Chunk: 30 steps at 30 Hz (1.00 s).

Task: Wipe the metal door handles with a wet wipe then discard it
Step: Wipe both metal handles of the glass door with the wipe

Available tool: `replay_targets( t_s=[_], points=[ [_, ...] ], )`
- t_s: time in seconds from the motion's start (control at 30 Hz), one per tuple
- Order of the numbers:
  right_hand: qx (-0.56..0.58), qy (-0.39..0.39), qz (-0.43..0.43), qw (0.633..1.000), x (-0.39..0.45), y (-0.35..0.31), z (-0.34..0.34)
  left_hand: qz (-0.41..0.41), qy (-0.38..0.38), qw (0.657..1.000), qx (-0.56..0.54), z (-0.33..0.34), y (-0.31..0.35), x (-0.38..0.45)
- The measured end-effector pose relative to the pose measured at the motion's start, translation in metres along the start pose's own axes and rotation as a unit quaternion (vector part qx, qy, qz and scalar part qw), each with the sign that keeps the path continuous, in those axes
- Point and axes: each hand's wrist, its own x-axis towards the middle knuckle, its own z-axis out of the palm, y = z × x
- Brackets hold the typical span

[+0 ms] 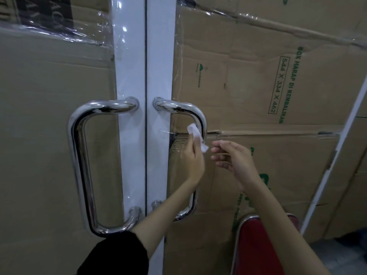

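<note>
Two shiny metal D-shaped pull handles hang on a white double door. The left handle [79,159] is untouched. My left hand [193,157] reaches up from below and holds a white wet wipe [195,134] against the upright bar of the right handle [198,116], just under its upper bend. My right hand [233,159] hovers to the right of that handle, fingers loosely curled and holding nothing, close to the wipe's lower corner. The middle stretch of the right handle is hidden behind my left hand and forearm.
Flattened cardboard sheets [258,76] under clear plastic film cover both door panes. A red chair back with a metal rim [258,245] stands low on the right, just under my right forearm. A white frame bar [337,151] slants at the far right.
</note>
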Motion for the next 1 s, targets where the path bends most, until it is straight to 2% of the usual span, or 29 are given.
replay_targets(
  t_s=[0.1,0.17,0.3,0.37,0.4,0.47,0.53,0.63,0.73,0.77,0.87,0.9,1.0],
  points=[
    [-0.025,0.021,0.006,0.999,-0.002,-0.002,-0.008,-0.045,-0.005,0.998,-0.041,-0.008,-0.028,-0.004],
    [-0.031,0.042,0.009,0.999,0.000,-0.004,-0.010,-0.022,-0.002,0.999,-0.042,-0.013,-0.025,0.000],
    [-0.024,0.056,0.012,0.998,0.002,-0.004,-0.003,0.116,0.019,0.993,-0.006,-0.007,0.005,0.010],
    [-0.025,0.050,0.018,0.998,0.001,-0.001,0.002,0.233,0.021,0.969,0.083,-0.007,-0.007,0.014],
    [-0.027,0.044,0.017,0.999,-0.001,0.001,0.001,0.298,0.013,0.943,0.149,-0.008,-0.024,0.016],
    [-0.034,0.032,0.012,0.999,-0.005,0.008,-0.004,0.419,0.022,0.868,0.265,-0.013,-0.063,0.019],
    [-0.047,0.033,0.014,0.998,-0.006,0.015,-0.014,0.493,0.026,0.806,0.327,-0.020,-0.084,0.021],
    [-0.050,0.074,0.033,0.995,0.000,0.023,-0.030,0.582,0.002,0.720,0.378,-0.035,-0.082,0.030],
    [-0.038,0.087,0.036,0.995,0.010,0.025,-0.037,0.639,-0.004,0.630,0.441,-0.049,-0.055,0.061],
    [-0.038,0.079,0.034,0.996,0.013,0.025,-0.038,0.645,0.009,0.616,0.451,-0.049,-0.041,0.072],
    [-0.044,0.044,0.026,0.998,0.018,0.023,-0.037,0.632,0.036,0.610,0.476,-0.041,-0.008,0.081],
    [-0.042,0.033,0.027,0.998,0.018,0.024,-0.038,0.637,0.016,0.590,0.497,-0.038,-0.005,0.077],
    [-0.041,0.025,0.025,0.999,0.024,0.024,-0.040,0.676,-0.087,0.478,0.553,-0.047,-0.013,0.068]
  ],
)
